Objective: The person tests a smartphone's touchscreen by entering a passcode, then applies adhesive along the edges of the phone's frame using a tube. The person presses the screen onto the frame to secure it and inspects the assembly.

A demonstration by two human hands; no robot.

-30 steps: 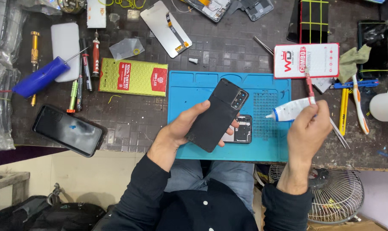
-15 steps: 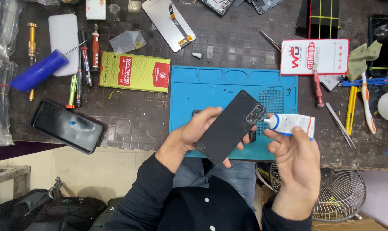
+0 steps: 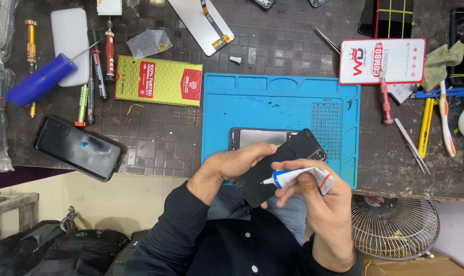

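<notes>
Back cover — thin, probably flexible — pinch its edges; your left hand grips it, right hand squeezes the glue tube.

I see a dark, scuffed counter with a grid texture, evenly lit from above. Below its front edge, a pale floor. Lower right, a white wire fan guard; lower left, a wooden stool and dark bags.

Phone-repair workshop: blue repair mat, screwdrivers
</notes>
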